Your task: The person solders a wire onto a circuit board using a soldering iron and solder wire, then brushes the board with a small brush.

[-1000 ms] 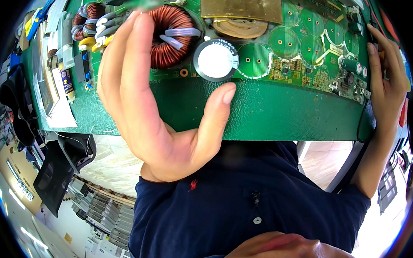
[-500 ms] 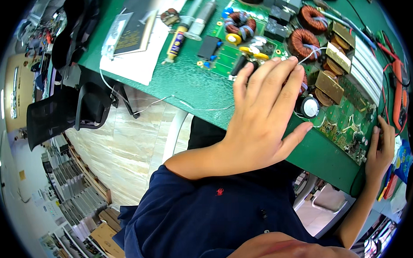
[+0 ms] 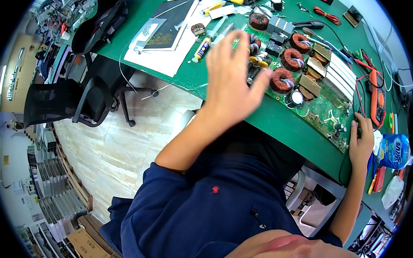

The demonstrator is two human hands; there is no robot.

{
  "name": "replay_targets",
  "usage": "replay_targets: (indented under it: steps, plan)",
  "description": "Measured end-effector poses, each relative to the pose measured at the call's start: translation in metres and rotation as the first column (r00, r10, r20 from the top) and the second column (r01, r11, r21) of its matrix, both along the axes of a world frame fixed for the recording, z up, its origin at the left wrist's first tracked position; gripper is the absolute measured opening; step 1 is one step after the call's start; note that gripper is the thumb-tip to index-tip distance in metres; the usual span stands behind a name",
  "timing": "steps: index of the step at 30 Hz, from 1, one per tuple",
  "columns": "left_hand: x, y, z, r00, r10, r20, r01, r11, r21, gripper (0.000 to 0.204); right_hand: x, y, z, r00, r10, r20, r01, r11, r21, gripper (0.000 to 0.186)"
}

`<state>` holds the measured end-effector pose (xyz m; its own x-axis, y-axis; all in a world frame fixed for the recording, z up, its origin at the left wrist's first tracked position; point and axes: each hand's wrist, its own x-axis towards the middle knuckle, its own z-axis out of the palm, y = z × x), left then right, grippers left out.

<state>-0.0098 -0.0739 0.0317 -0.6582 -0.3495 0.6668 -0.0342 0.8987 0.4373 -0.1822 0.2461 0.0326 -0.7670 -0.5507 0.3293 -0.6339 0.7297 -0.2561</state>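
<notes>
A large green circuit board (image 3: 317, 113) lies on the table in front of me. Copper-wound ring coils (image 3: 282, 80), a finned silver heat sink (image 3: 342, 75) and a round black capacitor (image 3: 295, 97) stand on it. My left hand (image 3: 232, 78) is raised over the board's left end with its fingers apart, hiding part of the board. Nothing shows in that hand. A pale thin wire (image 3: 197, 87) is near its wrist. Beside the board's right corner rests my right hand (image 3: 361, 139), fingers stretched out along the edge, holding nothing visible.
Left of the board are a labelled syringe (image 3: 202, 49), white paper (image 3: 142, 60) and a black sheet (image 3: 167, 35). On the right stand an orange meter (image 3: 377, 100) with red leads and a blue packet (image 3: 394, 151). An office chair (image 3: 89, 103) is at the table's left edge.
My left hand has moved left, away from the coils, so more of them shows. The view has shifted, taking in more of the table's far side. My right hand stays at the board's corner.
</notes>
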Motion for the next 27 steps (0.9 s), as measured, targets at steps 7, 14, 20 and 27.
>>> replay_targets:
  steps: [7, 14, 20, 27]
  plan:
    - [-0.037, -0.068, 0.002, 0.984, 0.040, -0.172, -0.013, 0.988, 0.152, 0.066, 0.003, 0.001, 0.003, 1.000, 0.026, -0.008, -0.026, 1.000, -0.013, 0.019]
    - [-0.088, -0.093, -0.005, 0.998, 0.054, -0.039, -0.052, 0.998, 0.044, 0.066, 0.001, 0.003, 0.003, 0.999, 0.032, -0.031, -0.033, 0.999, -0.019, 0.018]
    - [-0.064, -0.069, -0.012, 0.984, -0.094, 0.153, 0.098, 0.995, -0.014, 0.050, 0.002, 0.006, 0.001, 0.999, 0.031, -0.038, -0.032, 0.999, -0.016, 0.017]
    - [-0.036, -0.075, 0.009, 0.977, -0.188, 0.101, 0.197, 0.976, -0.095, 0.031, -0.002, 0.009, -0.002, 0.997, 0.039, -0.070, -0.040, 0.999, -0.025, 0.018]
